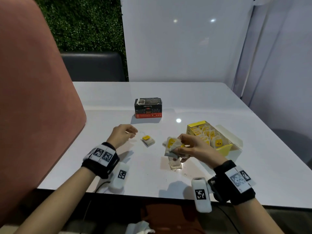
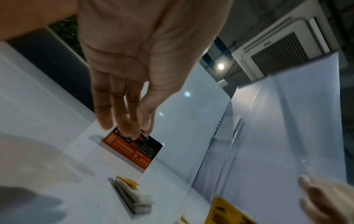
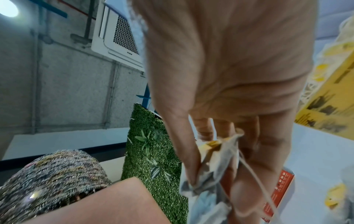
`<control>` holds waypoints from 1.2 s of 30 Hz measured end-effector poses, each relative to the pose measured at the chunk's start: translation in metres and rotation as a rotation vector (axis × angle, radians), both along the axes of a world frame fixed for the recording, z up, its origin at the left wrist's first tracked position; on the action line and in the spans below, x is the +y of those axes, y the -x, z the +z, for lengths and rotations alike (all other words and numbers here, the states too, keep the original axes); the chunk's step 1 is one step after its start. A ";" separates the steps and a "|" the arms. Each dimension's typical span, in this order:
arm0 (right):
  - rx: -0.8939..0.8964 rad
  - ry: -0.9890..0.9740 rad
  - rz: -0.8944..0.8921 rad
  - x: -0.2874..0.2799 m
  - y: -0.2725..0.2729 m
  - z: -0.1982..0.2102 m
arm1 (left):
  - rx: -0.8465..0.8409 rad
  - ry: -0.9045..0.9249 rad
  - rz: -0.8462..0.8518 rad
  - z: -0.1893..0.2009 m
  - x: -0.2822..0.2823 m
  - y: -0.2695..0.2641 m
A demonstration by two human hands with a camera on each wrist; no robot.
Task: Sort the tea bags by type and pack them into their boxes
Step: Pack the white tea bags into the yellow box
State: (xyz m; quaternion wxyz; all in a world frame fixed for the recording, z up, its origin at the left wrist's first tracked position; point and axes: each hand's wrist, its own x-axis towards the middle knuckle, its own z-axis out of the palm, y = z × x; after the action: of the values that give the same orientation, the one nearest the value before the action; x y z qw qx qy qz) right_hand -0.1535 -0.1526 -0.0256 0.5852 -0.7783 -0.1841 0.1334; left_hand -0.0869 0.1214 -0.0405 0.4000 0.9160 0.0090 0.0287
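My right hand (image 1: 181,145) holds a bunch of yellow-tag tea bags (image 1: 171,146) above the table, thumb and fingers curled round them; in the right wrist view the tea bags (image 3: 214,171) and a string hang from the right hand (image 3: 220,153). Another few tea bags (image 1: 174,164) lie under it. The open yellow box (image 1: 224,147), just right of it, holds several yellow-tag bags. My left hand (image 1: 130,132) hovers with relaxed fingers, holding nothing, beside a single yellow-tag tea bag (image 1: 148,140) and its string. The black and red box (image 1: 148,108) stands behind. The left hand (image 2: 130,128) points toward that black and red box (image 2: 132,153).
The white table (image 1: 211,102) ends near my wrists. A pink chair back (image 1: 33,98) rises at the left, close to my left arm. White partitions (image 1: 185,39) stand behind and right. A dark seat (image 1: 92,66) sits beyond the far-left corner.
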 end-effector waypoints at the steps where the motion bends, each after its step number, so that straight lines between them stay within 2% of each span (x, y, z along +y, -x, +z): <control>1: -0.002 -0.004 -0.011 0.000 0.001 0.000 | 0.062 -0.058 -0.003 -0.001 -0.003 -0.011; 5: 0.002 -0.015 -0.040 0.002 0.002 0.002 | 0.299 -0.255 -0.018 -0.004 -0.031 -0.044; 8: 0.007 -0.021 -0.076 -0.001 0.002 0.002 | 0.295 -0.476 -0.030 -0.015 -0.050 -0.051; 11: 0.012 -0.042 -0.114 -0.005 0.000 0.000 | 0.312 -0.471 -0.049 -0.020 -0.059 -0.050; 14: 0.024 -0.067 -0.122 -0.006 0.001 -0.002 | 0.221 -0.234 -0.086 -0.007 -0.056 -0.038; 17: 0.054 -0.154 -0.128 -0.002 0.003 -0.001 | 0.180 0.160 -0.167 0.010 -0.052 -0.010; 20: 0.097 -0.261 -0.105 0.014 0.004 0.005 | 0.300 0.549 -0.207 0.017 -0.052 0.025; 23: 0.131 -0.313 -0.105 0.033 0.000 0.007 | 0.455 0.915 -0.122 0.010 -0.056 0.055; 24: 0.142 -0.305 -0.116 0.039 -0.001 0.006 | 0.490 0.986 -0.122 0.005 -0.057 0.061; 27: 0.170 -0.249 -0.182 0.053 -0.001 -0.005 | 0.547 1.039 -0.181 -0.003 -0.057 0.074; 33: 0.067 0.002 -0.230 0.064 0.004 -0.017 | 0.647 1.254 -0.071 0.003 -0.052 0.081; 36: 0.056 0.108 -0.188 0.063 0.005 -0.012 | 0.613 1.168 -0.119 0.001 -0.055 0.086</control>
State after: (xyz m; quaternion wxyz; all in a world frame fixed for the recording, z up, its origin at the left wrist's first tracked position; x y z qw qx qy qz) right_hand -0.1587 -0.0895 -0.0371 0.5573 -0.8185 -0.0866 0.1094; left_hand -0.1726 0.0668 -0.0390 0.8113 0.5141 0.0859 -0.2649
